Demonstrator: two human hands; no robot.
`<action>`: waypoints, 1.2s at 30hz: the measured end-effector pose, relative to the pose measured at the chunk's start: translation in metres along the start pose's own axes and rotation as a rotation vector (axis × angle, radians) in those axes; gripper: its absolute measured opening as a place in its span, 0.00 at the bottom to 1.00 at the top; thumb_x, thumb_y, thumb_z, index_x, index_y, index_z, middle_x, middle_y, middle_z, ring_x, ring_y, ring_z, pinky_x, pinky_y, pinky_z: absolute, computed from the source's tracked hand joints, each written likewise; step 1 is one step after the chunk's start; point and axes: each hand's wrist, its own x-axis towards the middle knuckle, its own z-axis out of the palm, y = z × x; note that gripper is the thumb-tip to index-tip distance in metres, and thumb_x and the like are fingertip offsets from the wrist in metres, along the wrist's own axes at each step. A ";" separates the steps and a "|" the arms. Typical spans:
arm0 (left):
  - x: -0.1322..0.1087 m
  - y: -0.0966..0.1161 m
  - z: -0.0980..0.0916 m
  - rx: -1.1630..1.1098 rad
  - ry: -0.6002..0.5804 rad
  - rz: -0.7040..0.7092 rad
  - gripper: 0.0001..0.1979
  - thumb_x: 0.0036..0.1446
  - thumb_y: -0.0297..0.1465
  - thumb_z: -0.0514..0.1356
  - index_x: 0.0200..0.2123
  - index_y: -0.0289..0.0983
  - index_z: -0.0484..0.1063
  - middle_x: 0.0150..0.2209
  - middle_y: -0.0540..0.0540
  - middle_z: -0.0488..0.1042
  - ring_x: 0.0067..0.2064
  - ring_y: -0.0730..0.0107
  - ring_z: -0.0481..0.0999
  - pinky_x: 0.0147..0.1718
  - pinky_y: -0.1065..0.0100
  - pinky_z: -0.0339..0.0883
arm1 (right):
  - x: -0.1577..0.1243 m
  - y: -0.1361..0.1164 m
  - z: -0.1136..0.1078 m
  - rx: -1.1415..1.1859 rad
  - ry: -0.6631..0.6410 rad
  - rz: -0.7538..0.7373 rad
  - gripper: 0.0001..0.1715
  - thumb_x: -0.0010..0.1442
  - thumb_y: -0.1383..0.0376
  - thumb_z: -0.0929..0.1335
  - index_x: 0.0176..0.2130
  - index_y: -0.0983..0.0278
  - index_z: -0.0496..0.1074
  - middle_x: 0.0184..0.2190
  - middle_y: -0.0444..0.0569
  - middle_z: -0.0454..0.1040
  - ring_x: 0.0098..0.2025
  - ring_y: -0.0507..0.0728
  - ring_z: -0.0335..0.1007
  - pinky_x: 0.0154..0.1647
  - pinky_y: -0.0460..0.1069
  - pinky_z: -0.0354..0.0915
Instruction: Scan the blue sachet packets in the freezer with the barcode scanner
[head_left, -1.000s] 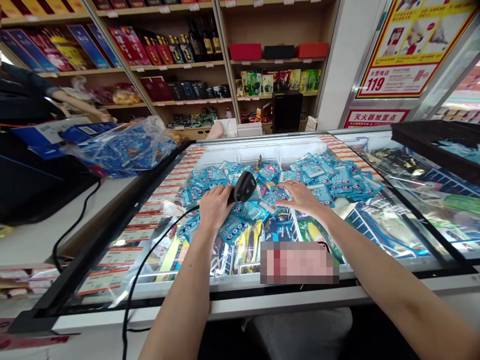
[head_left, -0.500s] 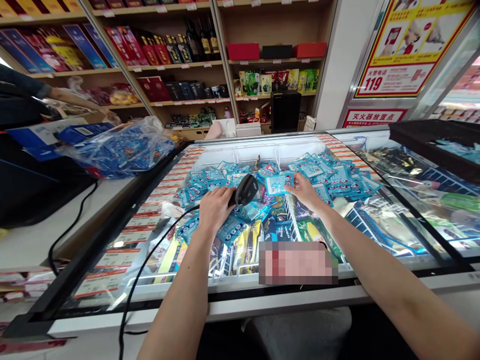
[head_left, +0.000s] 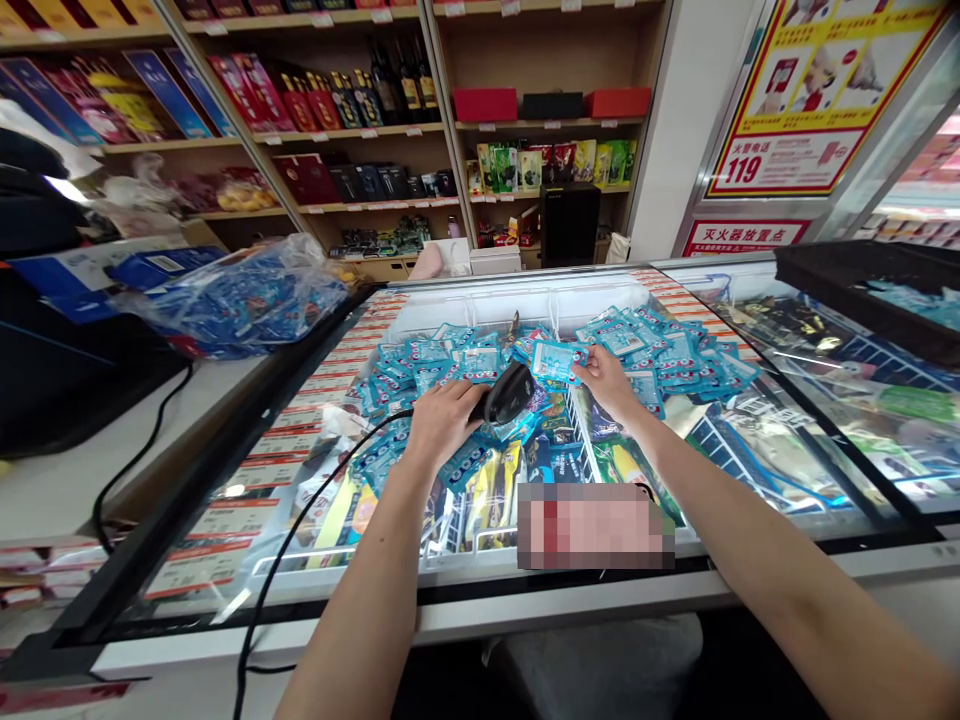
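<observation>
My left hand is closed round the handle of a black barcode scanner, whose cable trails down to the left. The scanner's head is close beside a small blue packet with a pale label. My right hand pinches that packet by its right edge, above the freezer's glass top. Similar blue packets lie in a left pile and a right pile on the glass. Part of the left pile is hidden behind my left hand and the scanner.
Under the glass of the chest freezer are wire baskets with wrapped goods. A clear bag of blue packets sits on the left counter. At the right stands a dark open box. Shelves of boxes and bottles line the back.
My left hand and the scanner have moved slightly right, nearer the packet. The packet has tilted a little and risen slightly. The other person's arm at the left has drawn back.
</observation>
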 end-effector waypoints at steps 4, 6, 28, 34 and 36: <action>0.001 0.002 0.000 -0.013 -0.004 0.005 0.19 0.54 0.35 0.58 0.49 0.40 0.66 0.41 0.42 0.73 0.46 0.58 0.71 0.45 0.59 0.62 | 0.000 -0.005 -0.001 0.087 0.008 0.050 0.17 0.57 0.54 0.63 0.44 0.60 0.63 0.36 0.49 0.73 0.38 0.59 0.71 0.41 0.56 0.67; 0.001 0.003 0.000 -0.015 -0.009 0.002 0.19 0.54 0.35 0.58 0.50 0.40 0.66 0.41 0.42 0.73 0.46 0.58 0.71 0.45 0.59 0.62 | 0.000 -0.006 -0.002 0.107 0.010 0.054 0.17 0.57 0.55 0.64 0.44 0.60 0.63 0.35 0.49 0.73 0.37 0.59 0.71 0.40 0.56 0.67; 0.001 0.003 0.003 -0.013 -0.013 -0.009 0.18 0.54 0.35 0.57 0.50 0.42 0.66 0.41 0.43 0.73 0.45 0.57 0.71 0.44 0.58 0.62 | -0.001 -0.010 -0.001 0.030 0.050 0.049 0.13 0.56 0.56 0.64 0.39 0.60 0.63 0.30 0.46 0.70 0.31 0.56 0.68 0.36 0.53 0.66; 0.000 0.000 0.003 0.012 -0.004 -0.023 0.20 0.53 0.35 0.58 0.50 0.41 0.66 0.41 0.42 0.73 0.47 0.56 0.70 0.44 0.58 0.61 | -0.006 -0.015 -0.011 -0.240 0.184 -0.008 0.24 0.60 0.59 0.59 0.55 0.63 0.56 0.38 0.52 0.71 0.36 0.59 0.69 0.39 0.54 0.65; 0.000 -0.001 0.003 0.022 0.004 -0.035 0.19 0.54 0.35 0.58 0.50 0.40 0.66 0.41 0.42 0.73 0.47 0.56 0.70 0.44 0.59 0.61 | -0.007 -0.014 -0.021 -0.377 0.240 0.000 0.26 0.62 0.61 0.57 0.58 0.62 0.54 0.41 0.53 0.71 0.38 0.60 0.69 0.41 0.55 0.63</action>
